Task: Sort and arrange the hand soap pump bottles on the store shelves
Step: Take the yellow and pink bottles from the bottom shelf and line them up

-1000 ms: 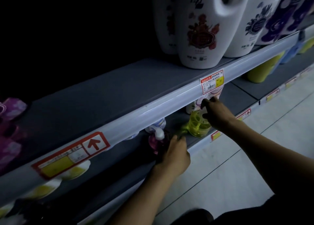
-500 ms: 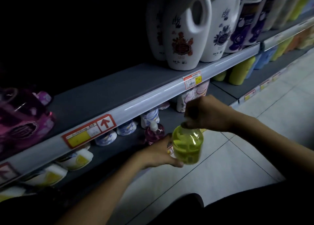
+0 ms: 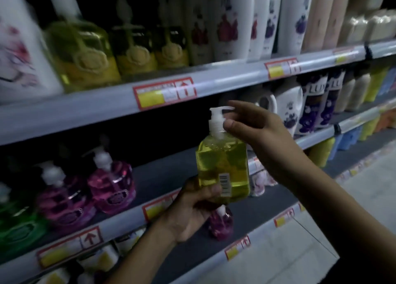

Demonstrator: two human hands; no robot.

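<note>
our left hand (image 3: 192,211) grips the yellow soap bottle (image 3: 222,166) by its base, upright, off the shelves, in front of the middle shelf (image 3: 167,176) front edge. right hand (image 3: 257,129) pinches its white pump (image 3: 216,120), thumb at collar. pink bottles (image 3: 111,183) stand on that shelf's left.

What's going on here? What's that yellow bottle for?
A person is at the store shelves, sorting soap. The left hand grips the bottom of a yellow soap bottle, held upright in the air, and the right hand pinches its white pump. Pink bottles sit on the shelf behind it, and more yellow bottles stand one shelf up.
</note>
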